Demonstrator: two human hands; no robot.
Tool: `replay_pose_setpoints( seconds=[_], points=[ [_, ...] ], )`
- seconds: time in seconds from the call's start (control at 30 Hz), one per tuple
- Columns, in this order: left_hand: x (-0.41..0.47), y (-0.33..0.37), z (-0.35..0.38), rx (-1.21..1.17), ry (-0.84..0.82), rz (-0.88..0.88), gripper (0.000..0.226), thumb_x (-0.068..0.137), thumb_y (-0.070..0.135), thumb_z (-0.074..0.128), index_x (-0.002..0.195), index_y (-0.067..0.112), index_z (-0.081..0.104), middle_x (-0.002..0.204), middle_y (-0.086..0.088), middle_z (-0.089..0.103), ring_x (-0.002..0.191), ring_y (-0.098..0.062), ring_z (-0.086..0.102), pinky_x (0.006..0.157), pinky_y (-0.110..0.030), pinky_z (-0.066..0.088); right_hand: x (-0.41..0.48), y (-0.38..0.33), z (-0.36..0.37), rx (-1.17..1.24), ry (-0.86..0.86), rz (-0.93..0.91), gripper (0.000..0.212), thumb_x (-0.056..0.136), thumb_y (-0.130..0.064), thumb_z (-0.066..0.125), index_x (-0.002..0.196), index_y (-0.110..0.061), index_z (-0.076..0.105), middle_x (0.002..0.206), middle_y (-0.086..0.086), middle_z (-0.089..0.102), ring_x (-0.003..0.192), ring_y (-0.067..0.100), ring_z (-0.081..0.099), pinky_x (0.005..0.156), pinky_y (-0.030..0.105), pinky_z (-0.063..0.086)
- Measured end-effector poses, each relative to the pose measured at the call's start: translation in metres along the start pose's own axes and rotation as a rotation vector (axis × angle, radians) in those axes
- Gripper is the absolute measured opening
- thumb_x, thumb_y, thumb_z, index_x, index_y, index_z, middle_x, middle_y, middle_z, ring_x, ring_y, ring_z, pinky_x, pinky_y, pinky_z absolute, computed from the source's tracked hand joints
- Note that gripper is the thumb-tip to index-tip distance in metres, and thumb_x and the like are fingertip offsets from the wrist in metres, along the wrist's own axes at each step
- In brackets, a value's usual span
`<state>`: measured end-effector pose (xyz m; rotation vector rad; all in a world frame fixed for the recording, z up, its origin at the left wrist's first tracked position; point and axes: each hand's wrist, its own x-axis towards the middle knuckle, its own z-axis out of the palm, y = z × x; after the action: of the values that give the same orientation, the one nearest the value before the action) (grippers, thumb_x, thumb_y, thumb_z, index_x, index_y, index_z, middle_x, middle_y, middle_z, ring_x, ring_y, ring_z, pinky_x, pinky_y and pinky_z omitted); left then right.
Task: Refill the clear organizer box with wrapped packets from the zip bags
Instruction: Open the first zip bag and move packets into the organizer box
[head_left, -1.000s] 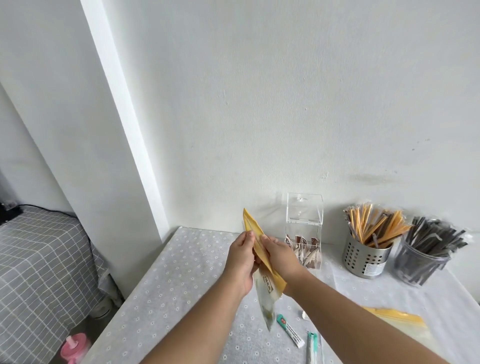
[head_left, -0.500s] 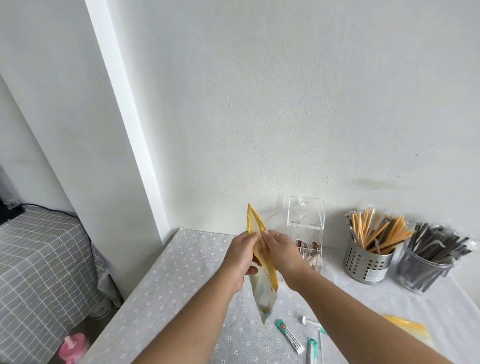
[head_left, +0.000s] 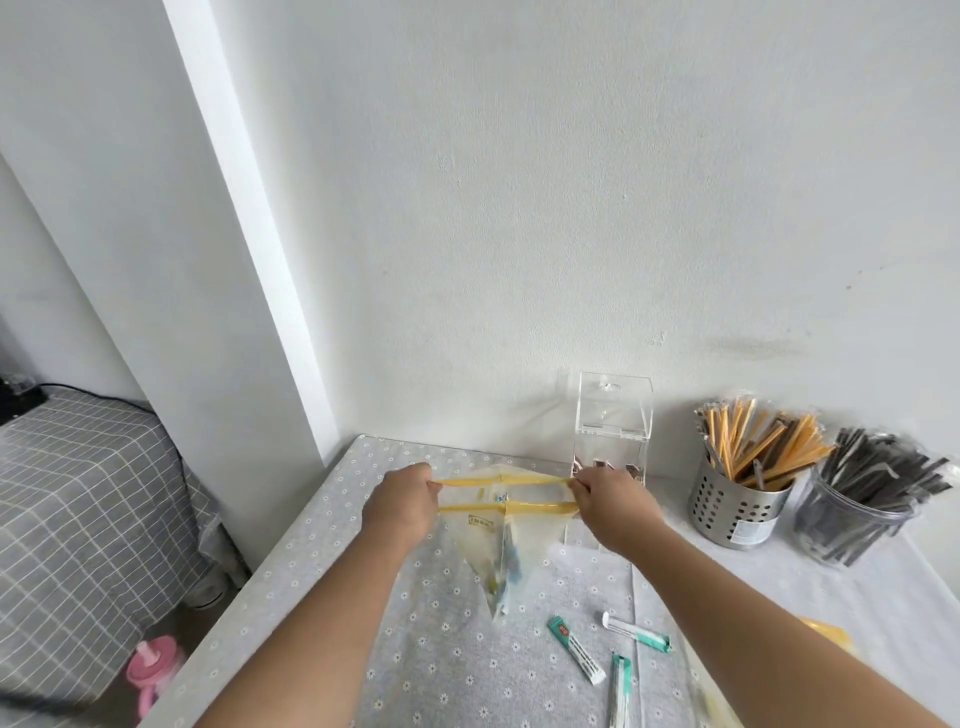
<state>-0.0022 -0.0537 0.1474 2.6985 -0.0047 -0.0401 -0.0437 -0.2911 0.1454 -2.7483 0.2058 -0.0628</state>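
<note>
I hold a clear zip bag (head_left: 501, 545) with a yellow zip strip above the table. My left hand (head_left: 402, 506) grips the strip's left end and my right hand (head_left: 613, 499) grips its right end, with the mouth pulled wide apart. A few packets lie at the bag's bottom corner. The clear organizer box (head_left: 613, 431) stands upright against the wall just behind my right hand, with some brown packets low inside it. Three green-and-white wrapped packets (head_left: 576, 649) lie loose on the dotted tablecloth in front.
A perforated metal cup of yellow and brown sticks (head_left: 737, 499) and a clear jar of dark sticks (head_left: 852, 519) stand at the right. Another yellow-topped zip bag (head_left: 828, 634) lies under my right forearm. A checked bed (head_left: 78, 493) and pink bottle (head_left: 153, 670) lie left of the table edge.
The bag's zip was pinched shut and upright between both hands; now my hands have moved apart sideways and the mouth is pulled open.
</note>
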Motion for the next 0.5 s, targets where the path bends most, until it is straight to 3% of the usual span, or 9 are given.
replay_pose_setpoints(
  seconds=[0.07,0.13,0.37,0.5],
  points=[
    [0.001,0.001,-0.005,0.144,0.084,0.051,0.019,0.097,0.024,0.045,0.083,0.012,0.050,0.088,-0.012,0.064,0.082,-0.033,0.061,0.062,-0.031,0.039,0.001,-0.002,0.003,-0.137,-0.004,-0.049,0.032,0.099,-0.035,0.035,0.095,-0.017,0.062,0.097,0.008,0.067,0.094,0.031,0.063,0.069,0.033,0.044],
    [0.003,0.002,-0.010,0.274,0.140,0.102,0.013,0.097,0.020,0.046,0.096,0.010,0.053,0.095,-0.013,0.067,0.088,-0.035,0.062,0.061,-0.032,0.038,0.002,-0.004,0.007,-0.190,-0.016,-0.073,0.032,0.099,-0.036,0.035,0.097,-0.018,0.062,0.103,0.008,0.068,0.097,0.031,0.063,0.072,0.032,0.044],
    [0.002,0.015,0.003,0.194,0.077,0.153,0.006,0.091,0.014,0.054,0.092,0.009,0.054,0.093,-0.011,0.068,0.086,-0.033,0.062,0.063,-0.031,0.040,-0.001,-0.009,0.031,-0.124,-0.195,-0.061,0.031,0.096,-0.036,0.041,0.088,-0.016,0.063,0.095,0.007,0.065,0.093,0.027,0.063,0.067,0.028,0.041],
    [-0.005,0.013,0.018,0.187,0.039,0.160,0.014,0.092,0.026,0.056,0.094,0.013,0.060,0.092,-0.009,0.069,0.087,-0.030,0.063,0.066,-0.032,0.044,-0.006,-0.009,0.040,-0.118,-0.202,-0.075,0.030,0.096,-0.037,0.042,0.088,-0.015,0.062,0.090,0.007,0.063,0.090,0.027,0.063,0.065,0.028,0.040]
  ],
)
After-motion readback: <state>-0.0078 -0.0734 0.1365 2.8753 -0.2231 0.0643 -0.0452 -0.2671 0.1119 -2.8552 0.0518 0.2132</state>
